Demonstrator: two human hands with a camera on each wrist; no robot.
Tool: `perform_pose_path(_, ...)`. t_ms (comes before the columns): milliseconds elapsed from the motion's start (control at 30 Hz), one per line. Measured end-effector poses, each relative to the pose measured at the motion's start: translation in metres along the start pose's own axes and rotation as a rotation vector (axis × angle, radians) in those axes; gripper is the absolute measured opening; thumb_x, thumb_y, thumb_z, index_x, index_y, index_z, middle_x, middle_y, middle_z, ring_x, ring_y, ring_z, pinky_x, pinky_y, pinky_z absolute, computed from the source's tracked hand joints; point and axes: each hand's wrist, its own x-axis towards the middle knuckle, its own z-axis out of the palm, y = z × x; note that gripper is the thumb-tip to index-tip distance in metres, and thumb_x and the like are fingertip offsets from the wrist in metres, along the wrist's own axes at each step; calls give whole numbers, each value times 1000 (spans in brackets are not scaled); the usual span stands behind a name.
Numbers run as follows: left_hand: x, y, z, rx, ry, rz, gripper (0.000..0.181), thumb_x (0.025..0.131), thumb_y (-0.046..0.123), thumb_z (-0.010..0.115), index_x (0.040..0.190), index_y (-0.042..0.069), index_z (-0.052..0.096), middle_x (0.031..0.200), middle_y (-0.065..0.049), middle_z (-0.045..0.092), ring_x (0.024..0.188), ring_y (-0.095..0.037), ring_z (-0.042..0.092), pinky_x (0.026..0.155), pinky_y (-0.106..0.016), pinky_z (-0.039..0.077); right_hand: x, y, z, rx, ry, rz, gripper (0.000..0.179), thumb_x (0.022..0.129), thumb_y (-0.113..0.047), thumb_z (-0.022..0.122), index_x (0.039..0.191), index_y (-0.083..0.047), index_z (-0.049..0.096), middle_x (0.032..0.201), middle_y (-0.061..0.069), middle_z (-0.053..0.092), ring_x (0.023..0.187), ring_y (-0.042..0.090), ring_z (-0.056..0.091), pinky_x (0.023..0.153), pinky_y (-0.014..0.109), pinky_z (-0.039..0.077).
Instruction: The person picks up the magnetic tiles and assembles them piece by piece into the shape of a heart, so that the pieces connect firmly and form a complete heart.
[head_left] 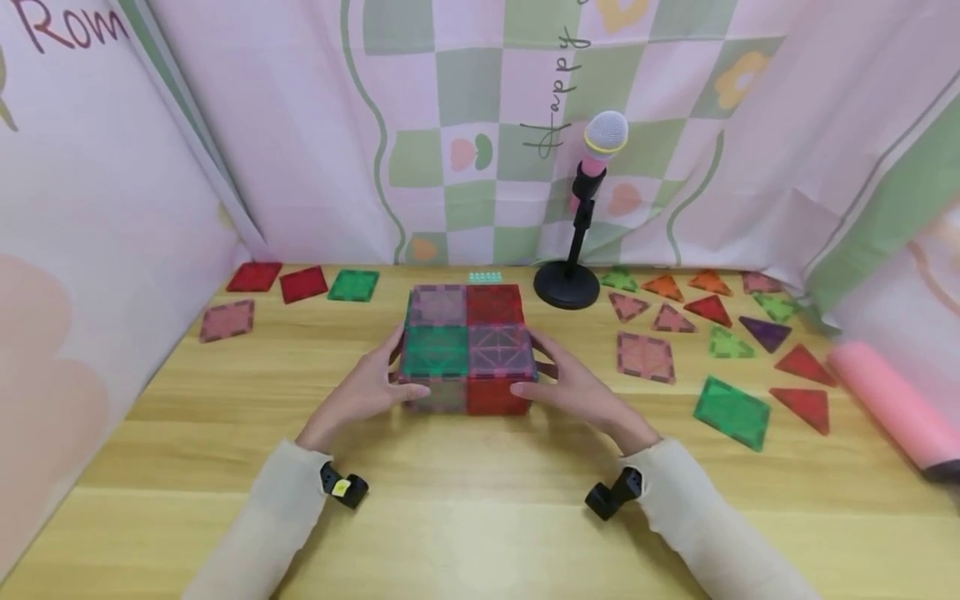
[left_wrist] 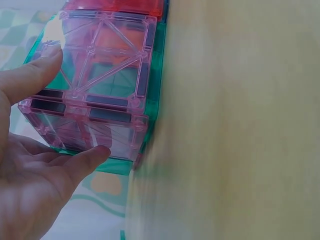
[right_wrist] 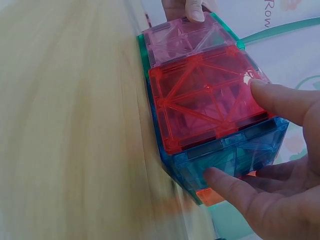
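A low box of translucent magnetic tiles [head_left: 437, 350] stands on the wooden table, with green, pink, purple and red squares on top. My left hand [head_left: 367, 381] grips its left front corner, thumb on the front face and fingers along the side. On the opposite corner my right hand [head_left: 576, 386] holds it likewise, thumb against the red front tile [right_wrist: 207, 95]. The right wrist view shows a blue side tile [right_wrist: 230, 157] under my fingers. Pink tiles [left_wrist: 107, 60] face the left wrist view. The box's back is hidden.
Loose red [head_left: 255, 277], green [head_left: 354, 285] and pink [head_left: 227, 321] squares lie at the back left. Several triangles [head_left: 802, 408] and a green square [head_left: 732, 412] lie on the right. A microphone stand [head_left: 567, 284] is behind the box; a pink cylinder [head_left: 892, 400] lies far right.
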Motion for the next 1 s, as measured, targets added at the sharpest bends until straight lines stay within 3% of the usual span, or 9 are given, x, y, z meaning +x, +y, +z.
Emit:
perform_pose_path(200, 1, -10, -14, 17, 9, -13, 102, 86, 21, 71, 153, 15, -6, 160, -8, 11, 145, -30, 17, 106, -47, 38, 17, -2, 11, -10, -2, -3, 82, 87, -18, 70, 152, -12, 19, 157, 14, 22, 137, 39, 34, 110, 50, 32)
perform_pose_path(400, 0, -24, -38, 39, 55, -34, 97, 88, 17, 69, 153, 10, -2, 159, -12, 17, 143, -32, 23, 106, -49, 36, 43, -6, 26, 36, -35, -16, 84, 87, -15, 69, 153, -14, 17, 158, 11, 20, 137, 37, 35, 110, 47, 33)
perform_pose_path(533, 4, -33, -48, 23, 82, -56, 92, 90, 16, 65, 153, 9, -2, 158, -15, 16, 143, -34, 23, 109, -50, 32, 59, -8, 34, 39, -34, 21, 84, 88, -14, 68, 153, -17, 14, 159, 8, 17, 138, 35, 34, 110, 45, 35)
perform_pose_path(633, 10, -38, -52, 22, 100, -73, 89, 93, 20, 63, 153, 11, -2, 158, -17, 15, 142, -35, 24, 110, -51, 30, 68, -9, 38, 45, -4, 57, 85, 89, -12, 66, 153, -17, 12, 159, 7, 15, 139, 36, 33, 110, 45, 35)
perform_pose_path(767, 17, -43, -55, 23, 120, -78, 88, 94, 22, 61, 153, 13, -3, 154, -24, 22, 134, -37, 37, 107, -50, 32, 77, -7, 43, 48, 40, 67, 84, 88, -7, 65, 153, -13, 12, 159, 9, 16, 139, 36, 32, 111, 45, 32)
perform_pose_path(1000, 24, -50, -55, 20, 167, -62, 85, 94, 17, 60, 153, 8, -1, 153, -26, 25, 123, -32, 44, 106, -47, 32, 87, -1, 47, 82, 68, 71, 83, 89, -1, 63, 153, -13, 12, 159, 10, 17, 141, 36, 29, 113, 44, 29)
